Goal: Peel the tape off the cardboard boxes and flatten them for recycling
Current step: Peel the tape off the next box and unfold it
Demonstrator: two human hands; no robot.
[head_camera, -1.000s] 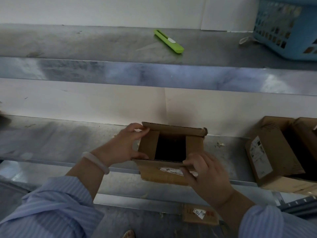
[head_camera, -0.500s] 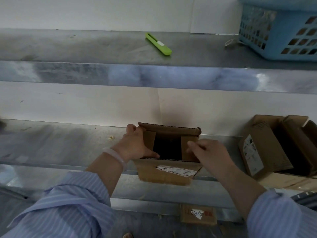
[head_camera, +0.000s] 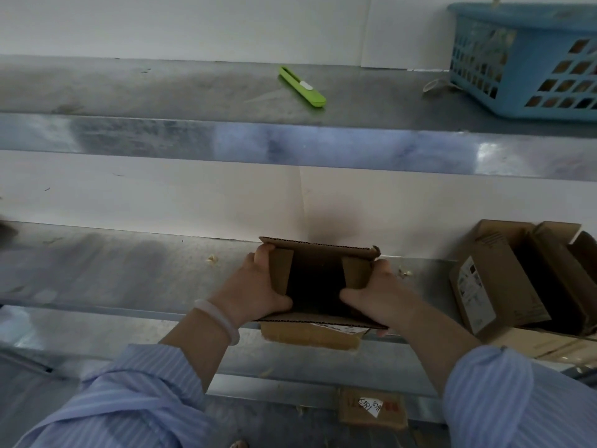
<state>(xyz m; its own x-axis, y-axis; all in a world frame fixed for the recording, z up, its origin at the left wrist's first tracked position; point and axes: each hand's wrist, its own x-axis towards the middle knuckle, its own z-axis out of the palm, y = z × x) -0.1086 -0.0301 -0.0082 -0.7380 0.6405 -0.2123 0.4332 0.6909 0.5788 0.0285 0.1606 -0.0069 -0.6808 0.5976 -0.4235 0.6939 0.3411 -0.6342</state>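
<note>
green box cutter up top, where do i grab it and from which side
Probably best from above: pinch the slim green plastic box cutter across its narrow width near the white slider, squeezing both long edges. It lies flat and diagonal on the grey metal upper shelf, so angle the wrist to match.
</note>
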